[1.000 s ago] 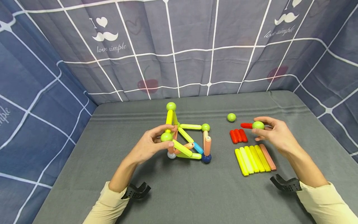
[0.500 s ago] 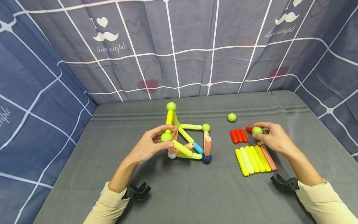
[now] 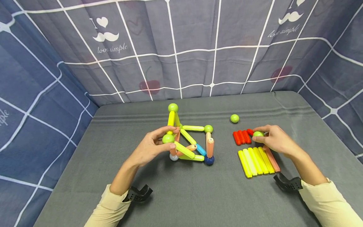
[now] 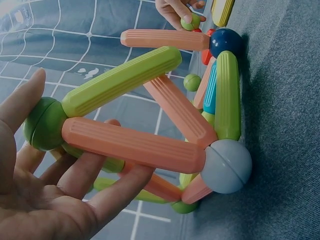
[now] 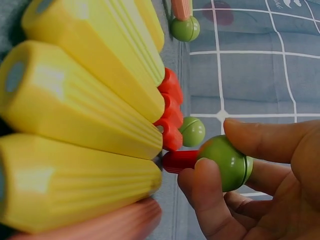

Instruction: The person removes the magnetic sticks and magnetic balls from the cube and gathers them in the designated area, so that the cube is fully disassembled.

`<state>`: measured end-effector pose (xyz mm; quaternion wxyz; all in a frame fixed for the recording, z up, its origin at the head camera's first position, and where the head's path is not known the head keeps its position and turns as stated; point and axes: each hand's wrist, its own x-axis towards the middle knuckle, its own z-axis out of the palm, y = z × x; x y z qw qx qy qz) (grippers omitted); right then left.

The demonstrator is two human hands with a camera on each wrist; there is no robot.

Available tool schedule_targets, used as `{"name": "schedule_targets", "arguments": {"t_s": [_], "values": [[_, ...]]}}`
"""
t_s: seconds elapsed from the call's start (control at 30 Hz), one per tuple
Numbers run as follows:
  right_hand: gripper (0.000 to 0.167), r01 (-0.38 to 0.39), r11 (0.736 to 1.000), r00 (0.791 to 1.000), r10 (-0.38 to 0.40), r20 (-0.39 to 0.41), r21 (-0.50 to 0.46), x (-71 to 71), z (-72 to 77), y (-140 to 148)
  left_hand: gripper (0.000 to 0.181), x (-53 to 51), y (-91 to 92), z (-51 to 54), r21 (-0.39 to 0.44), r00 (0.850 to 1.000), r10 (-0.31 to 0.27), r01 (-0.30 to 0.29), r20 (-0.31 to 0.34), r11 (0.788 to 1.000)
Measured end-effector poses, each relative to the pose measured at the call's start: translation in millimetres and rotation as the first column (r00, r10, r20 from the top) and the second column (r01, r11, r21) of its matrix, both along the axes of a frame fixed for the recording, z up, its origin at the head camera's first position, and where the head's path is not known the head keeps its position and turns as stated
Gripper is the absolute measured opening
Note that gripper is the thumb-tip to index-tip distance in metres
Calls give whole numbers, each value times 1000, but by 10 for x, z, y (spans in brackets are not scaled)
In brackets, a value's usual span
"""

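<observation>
In the head view my left hand holds a green ball at a raised corner of a stick-and-ball frame. From that ball an orange stick runs down to a white ball, and a lime stick juts out with its far end bearing no ball. At the frame's right stands an upright orange stick on a dark blue ball. My right hand pinches another green ball between thumb and fingers. A short red stick is joined to it, beside the red row.
Several short red sticks lie side by side on the grey cloth. In front of them is a row of yellow sticks, with one orange stick at its right end. A loose green ball sits behind. Patterned curtains enclose the back and sides.
My right hand has moved left and slightly down with the green ball, bringing its red stick to the right end of the red row. The left hand and the frame stay in place.
</observation>
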<state>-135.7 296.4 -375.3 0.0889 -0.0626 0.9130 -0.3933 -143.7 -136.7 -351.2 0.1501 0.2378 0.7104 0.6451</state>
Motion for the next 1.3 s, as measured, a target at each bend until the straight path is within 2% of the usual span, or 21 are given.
{"name": "schedule_targets", "arguments": {"t_s": [0.23, 0.43, 0.63, 0.9, 1.2, 1.3], "values": [[46, -8, 1000, 999, 8, 33, 5, -7, 45, -6, 51, 5, 2, -1, -4, 1000, -9, 9, -12, 1000], [46, -16, 999, 997, 18, 76, -31, -11, 68, 10, 51, 2, -1, -10, 15, 999, -29, 29, -17, 999], [47, -32, 999, 997, 30, 64, 23, -21, 89, 18, 51, -4, -7, -20, 27, 999, -33, 34, -12, 999], [49, -34, 999, 995, 31, 90, 33, -35, 105, 17, 50, 0, -3, -13, 21, 999, -37, 37, -7, 999], [53, -46, 998, 985, 53, 162, -46, -63, 51, 46, 50, -6, -2, -5, 7, 1000, -21, 21, -5, 1000], [52, -38, 998, 986, 46, 160, -52, -96, 11, 31, 50, -8, -21, -6, 8, 1000, -22, 22, -6, 1000]]}}
